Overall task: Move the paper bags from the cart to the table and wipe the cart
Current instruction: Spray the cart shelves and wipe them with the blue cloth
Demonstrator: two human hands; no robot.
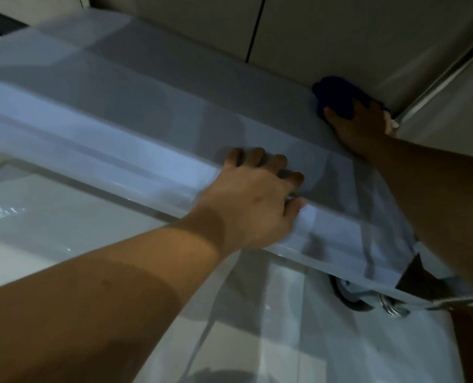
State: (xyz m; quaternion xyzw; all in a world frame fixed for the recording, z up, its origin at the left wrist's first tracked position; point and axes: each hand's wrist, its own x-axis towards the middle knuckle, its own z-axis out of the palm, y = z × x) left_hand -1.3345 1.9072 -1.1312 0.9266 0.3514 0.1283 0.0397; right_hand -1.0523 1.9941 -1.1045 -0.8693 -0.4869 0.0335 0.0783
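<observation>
The cart's pale grey top [135, 100] fills the middle of the blurred head view, tilted from upper left to lower right. My left hand [257, 200] grips the cart's near rim, fingers over the top and thumb under the edge. At the far right corner my right hand [359, 125] presses a dark blue cloth [336, 92] onto the cart's surface, fingers curled over the cloth. No paper bags are in view.
A pale wall or cabinet front [340, 37] with a dark vertical seam stands right behind the cart. Glossy light floor [64, 222] lies below the near rim. A metal caster [392, 305] shows under the cart's right end.
</observation>
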